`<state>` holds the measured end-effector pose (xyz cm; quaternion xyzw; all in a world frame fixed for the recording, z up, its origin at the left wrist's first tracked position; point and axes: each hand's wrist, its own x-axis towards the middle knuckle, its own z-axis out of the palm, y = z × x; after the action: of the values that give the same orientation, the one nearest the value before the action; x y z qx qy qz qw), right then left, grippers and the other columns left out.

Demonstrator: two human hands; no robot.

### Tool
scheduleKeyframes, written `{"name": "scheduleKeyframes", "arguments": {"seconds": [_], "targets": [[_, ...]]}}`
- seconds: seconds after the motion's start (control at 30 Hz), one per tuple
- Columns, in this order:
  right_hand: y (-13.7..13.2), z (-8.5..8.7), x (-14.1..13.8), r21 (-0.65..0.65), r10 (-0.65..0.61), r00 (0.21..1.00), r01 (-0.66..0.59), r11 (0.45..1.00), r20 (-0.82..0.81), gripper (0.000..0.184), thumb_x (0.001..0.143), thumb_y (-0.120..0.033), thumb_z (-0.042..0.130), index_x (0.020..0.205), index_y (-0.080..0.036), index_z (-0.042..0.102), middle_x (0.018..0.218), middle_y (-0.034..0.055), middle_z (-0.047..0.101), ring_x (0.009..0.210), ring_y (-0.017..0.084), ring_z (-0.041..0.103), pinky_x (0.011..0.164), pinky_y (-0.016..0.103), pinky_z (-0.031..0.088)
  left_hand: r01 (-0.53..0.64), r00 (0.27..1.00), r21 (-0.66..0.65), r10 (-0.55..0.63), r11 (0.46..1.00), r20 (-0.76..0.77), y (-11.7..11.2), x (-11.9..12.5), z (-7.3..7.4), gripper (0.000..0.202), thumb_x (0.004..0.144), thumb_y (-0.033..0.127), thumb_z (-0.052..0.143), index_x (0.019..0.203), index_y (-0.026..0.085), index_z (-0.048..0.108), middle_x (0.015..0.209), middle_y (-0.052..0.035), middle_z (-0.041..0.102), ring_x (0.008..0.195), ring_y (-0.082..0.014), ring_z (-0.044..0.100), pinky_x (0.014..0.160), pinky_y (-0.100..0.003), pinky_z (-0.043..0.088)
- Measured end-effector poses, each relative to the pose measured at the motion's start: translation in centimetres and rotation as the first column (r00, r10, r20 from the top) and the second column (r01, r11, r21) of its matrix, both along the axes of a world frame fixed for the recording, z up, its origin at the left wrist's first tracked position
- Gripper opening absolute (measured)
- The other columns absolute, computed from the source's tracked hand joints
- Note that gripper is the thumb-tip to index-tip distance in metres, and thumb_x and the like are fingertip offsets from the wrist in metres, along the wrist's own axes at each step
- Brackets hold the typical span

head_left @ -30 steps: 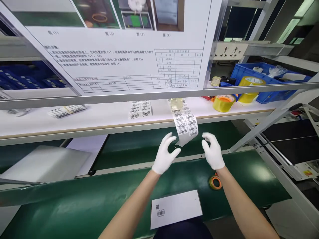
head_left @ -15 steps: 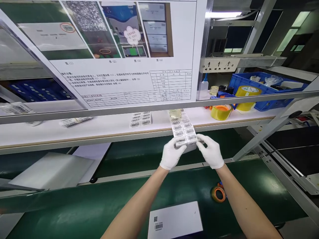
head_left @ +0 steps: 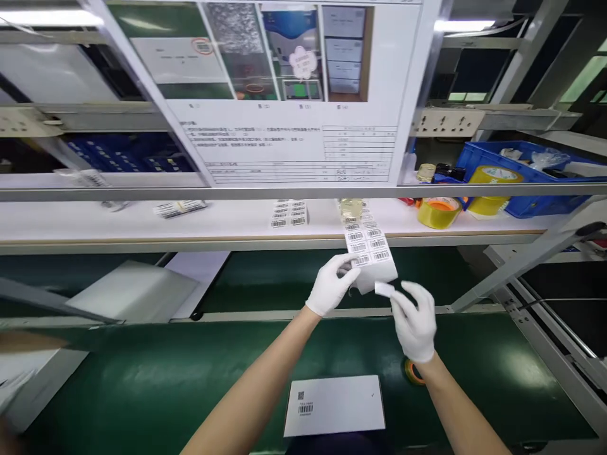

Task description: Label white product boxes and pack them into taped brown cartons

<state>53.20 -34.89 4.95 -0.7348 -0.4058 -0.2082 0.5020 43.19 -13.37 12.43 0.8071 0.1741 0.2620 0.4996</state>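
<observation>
One small label (head_left: pixel 384 289) — details unclear

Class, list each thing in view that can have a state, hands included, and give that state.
Strip, hanging over the shelf edge, lower end bare
Label, pinched, no print showing
Left hand, gloved, holding the strip's edge
Right hand, gloved, pinching the label
Box, closed, lying flat
Bin, open-topped, holding items

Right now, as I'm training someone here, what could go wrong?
The small white rectangular label might crease or stick to the white-gloved right hand holding it. The long white barcode-label strip, overhanging the white shelf, could slip or tear if the white-gloved left hand pulls sharply.
</observation>
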Motion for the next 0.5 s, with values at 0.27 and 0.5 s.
{"name": "scheduleKeyframes", "arguments": {"seconds": [0.27,0.5], "targets": [[-6.7,-12.1,-9.9,-0.343,0.091,0.858,-0.296,0.892,-0.505,0.041,0.099,-0.039,0.053,0.137,-0.050,0.064,0.133,0.0065,0.068,0.124,0.037,0.066,0.100,0.065,0.061,0.202,0.850,0.496,0.100,0.844,-0.517,0.7,-9.5,-7.4,0.023,0.093,0.029,0.063,0.113,0.020,0.073,0.115,-0.0175,0.068,0.113,-0.0366,0.062,0.105,-0.053,0.045],[-5.5,-16.2,-12.0,-0.356,0.088,0.755,-0.404,0.843,-0.650,0.057,0.093,-0.055,0.050,0.149,-0.065,0.043,0.107,0.0072,0.075,0.100,0.040,0.075,0.077,0.065,0.066,0.363,0.466,0.269,0.076,0.892,-0.882,-5.3,-18.0,-19.1,0.056,0.100,0.058,0.041,0.097,0.018,0.080,0.093,-0.0190,0.076,0.090,-0.0368,0.073,0.075,-0.048,0.055]]}}
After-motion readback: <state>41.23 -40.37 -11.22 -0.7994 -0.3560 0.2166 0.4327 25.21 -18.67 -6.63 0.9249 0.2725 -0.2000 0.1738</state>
